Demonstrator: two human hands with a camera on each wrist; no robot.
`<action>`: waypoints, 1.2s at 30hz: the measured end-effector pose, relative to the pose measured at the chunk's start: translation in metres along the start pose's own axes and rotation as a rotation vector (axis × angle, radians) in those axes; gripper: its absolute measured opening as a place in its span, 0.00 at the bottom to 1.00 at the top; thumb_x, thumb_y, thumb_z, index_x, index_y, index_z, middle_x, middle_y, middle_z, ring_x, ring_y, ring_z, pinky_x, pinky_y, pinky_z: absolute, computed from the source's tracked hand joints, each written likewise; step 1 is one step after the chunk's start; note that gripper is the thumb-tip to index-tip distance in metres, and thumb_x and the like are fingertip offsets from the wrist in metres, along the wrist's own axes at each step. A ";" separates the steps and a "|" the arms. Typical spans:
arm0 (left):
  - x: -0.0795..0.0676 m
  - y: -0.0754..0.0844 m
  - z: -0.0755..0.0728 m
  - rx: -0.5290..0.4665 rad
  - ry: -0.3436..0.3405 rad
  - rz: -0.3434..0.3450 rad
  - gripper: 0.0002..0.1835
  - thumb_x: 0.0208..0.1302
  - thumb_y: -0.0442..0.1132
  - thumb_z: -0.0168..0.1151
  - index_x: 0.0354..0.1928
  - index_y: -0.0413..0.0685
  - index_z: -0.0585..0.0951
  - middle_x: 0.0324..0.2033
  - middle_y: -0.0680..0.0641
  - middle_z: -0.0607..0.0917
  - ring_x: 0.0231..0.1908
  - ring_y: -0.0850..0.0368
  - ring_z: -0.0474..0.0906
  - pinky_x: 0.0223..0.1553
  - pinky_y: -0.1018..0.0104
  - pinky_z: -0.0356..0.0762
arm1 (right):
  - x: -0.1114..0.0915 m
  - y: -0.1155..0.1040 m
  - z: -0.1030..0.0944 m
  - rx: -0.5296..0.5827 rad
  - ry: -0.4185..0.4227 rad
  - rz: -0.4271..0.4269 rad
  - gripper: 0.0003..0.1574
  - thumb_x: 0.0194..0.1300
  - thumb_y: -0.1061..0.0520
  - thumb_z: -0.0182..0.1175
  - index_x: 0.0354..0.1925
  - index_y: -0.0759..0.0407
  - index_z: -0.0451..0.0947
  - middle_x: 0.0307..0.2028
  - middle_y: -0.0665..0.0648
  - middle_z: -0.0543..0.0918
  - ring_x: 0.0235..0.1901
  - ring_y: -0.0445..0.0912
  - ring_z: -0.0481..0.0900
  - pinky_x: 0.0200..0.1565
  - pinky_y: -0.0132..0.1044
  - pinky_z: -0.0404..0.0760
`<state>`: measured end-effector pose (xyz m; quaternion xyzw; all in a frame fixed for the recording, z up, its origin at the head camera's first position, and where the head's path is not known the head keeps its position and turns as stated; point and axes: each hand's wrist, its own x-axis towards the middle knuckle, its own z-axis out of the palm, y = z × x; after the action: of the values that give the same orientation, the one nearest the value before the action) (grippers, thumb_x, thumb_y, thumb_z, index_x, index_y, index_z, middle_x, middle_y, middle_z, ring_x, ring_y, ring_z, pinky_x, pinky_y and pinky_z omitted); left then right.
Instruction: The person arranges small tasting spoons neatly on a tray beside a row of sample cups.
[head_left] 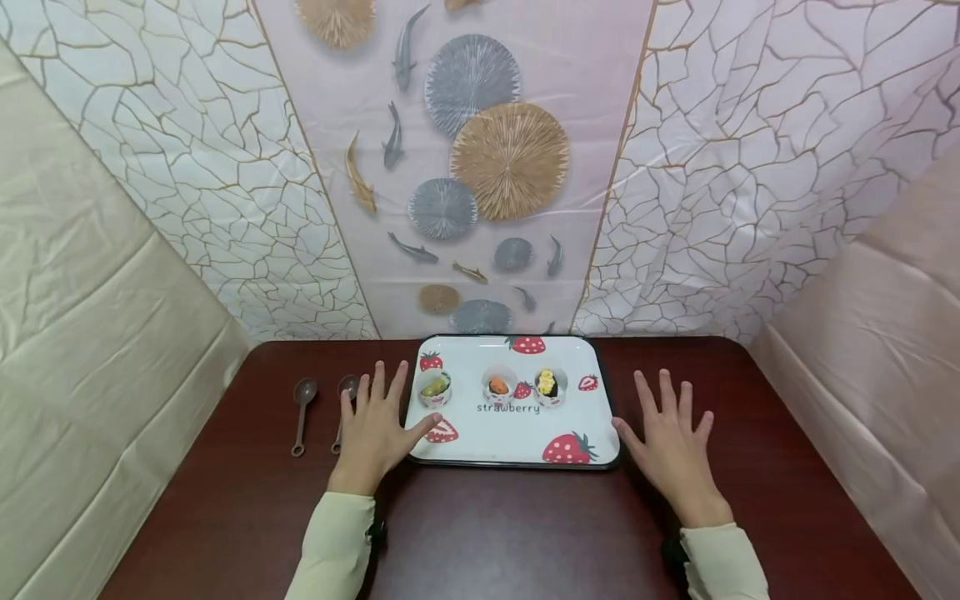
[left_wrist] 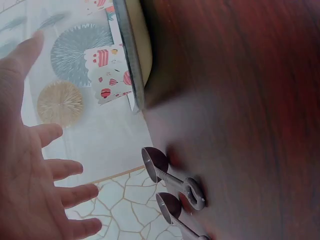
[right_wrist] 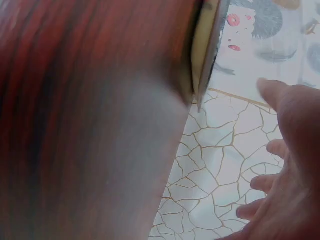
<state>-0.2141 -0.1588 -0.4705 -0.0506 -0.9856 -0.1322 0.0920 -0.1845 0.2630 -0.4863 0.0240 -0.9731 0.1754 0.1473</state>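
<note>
A white tray (head_left: pixel 480 442) with a dark rim and strawberry prints lies on the table. On it stand three small paper cups: the left cup (head_left: pixel 435 390) holds something green, the middle cup (head_left: pixel 498 387) something orange, the right cup (head_left: pixel 550 388) yellow and black bits. My left hand (head_left: pixel 378 433), fingers spread, hovers by the tray's left edge, its thumb over the corner. My right hand (head_left: pixel 671 446), also spread, is beside the right edge. Neither hand holds anything. Two grey measuring spoons, a left spoon (head_left: pixel 302 412) and a right spoon (left_wrist: pixel 172 177), lie left of the tray.
The dark red-brown wooden table (head_left: pixel 510 533) runs up to a patterned cloth backdrop (head_left: pixel 480 167) behind the tray. Beige cloth panels (head_left: pixel 97 333) stand along both sides. Part of the right spoon is hidden by my left hand in the head view.
</note>
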 end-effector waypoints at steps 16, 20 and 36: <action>-0.012 -0.002 -0.026 -0.236 0.085 -0.107 0.47 0.62 0.73 0.53 0.76 0.55 0.59 0.68 0.40 0.70 0.64 0.38 0.70 0.52 0.35 0.74 | 0.000 -0.014 -0.010 0.202 -0.005 0.125 0.45 0.72 0.46 0.58 0.77 0.58 0.52 0.65 0.75 0.64 0.61 0.69 0.65 0.52 0.71 0.69; -0.015 -0.002 -0.029 -0.368 0.073 -0.162 0.46 0.63 0.73 0.52 0.76 0.55 0.59 0.69 0.40 0.69 0.66 0.38 0.68 0.56 0.34 0.71 | -0.001 -0.016 -0.011 0.259 0.018 0.159 0.40 0.73 0.47 0.58 0.73 0.62 0.58 0.59 0.73 0.70 0.55 0.66 0.72 0.51 0.65 0.72; -0.038 -0.007 0.015 -0.503 -0.040 -0.310 0.24 0.67 0.47 0.65 0.58 0.39 0.78 0.24 0.52 0.82 0.20 0.60 0.74 0.23 0.64 0.71 | -0.014 -0.011 0.006 0.447 -0.234 0.429 0.34 0.74 0.40 0.54 0.58 0.67 0.74 0.32 0.58 0.82 0.19 0.45 0.79 0.22 0.40 0.79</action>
<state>-0.1798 -0.1643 -0.4940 0.0767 -0.9196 -0.3836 0.0358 -0.1722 0.2503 -0.4921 -0.1299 -0.9038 0.4075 -0.0145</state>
